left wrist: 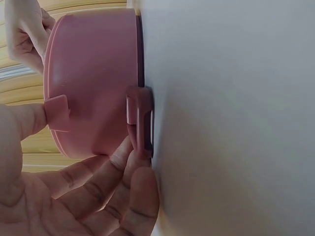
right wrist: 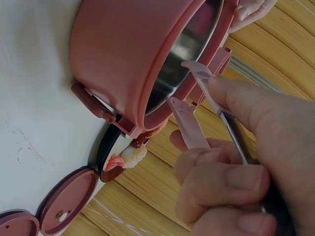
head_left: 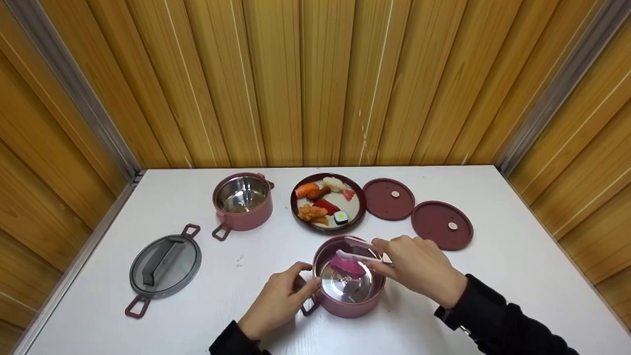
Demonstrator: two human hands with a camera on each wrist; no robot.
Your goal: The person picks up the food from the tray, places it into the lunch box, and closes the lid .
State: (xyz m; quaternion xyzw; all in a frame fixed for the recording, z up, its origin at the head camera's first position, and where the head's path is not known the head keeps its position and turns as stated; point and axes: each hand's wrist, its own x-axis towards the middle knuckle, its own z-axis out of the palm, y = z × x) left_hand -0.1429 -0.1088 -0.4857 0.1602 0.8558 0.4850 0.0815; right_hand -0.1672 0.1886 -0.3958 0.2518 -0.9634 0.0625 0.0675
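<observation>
A pink pot [head_left: 348, 309] with a shiny metal inside stands near the front of the table. My left hand [head_left: 280, 299] holds its left side, thumb at the rim on a small clip [left wrist: 58, 113] and fingers against the wall by the dark red handle [left wrist: 142, 123]. In my right hand [head_left: 419, 264] is a pair of pale pink-tipped tongs [right wrist: 189, 125]. Their tips are spread apart over the pot's opening, with nothing visible between them in the right wrist view. A magenta piece [head_left: 348, 267] shows inside the pot, under the tongs; its kind is unclear.
Behind the pot, a dark-rimmed plate [head_left: 361, 213] bears several toy sushi pieces. Two dark red lids [head_left: 382, 199] lie right of it. A second pink pot [head_left: 249, 221] stands back left, and a grey lid with a handle [head_left: 185, 266] lies at the left.
</observation>
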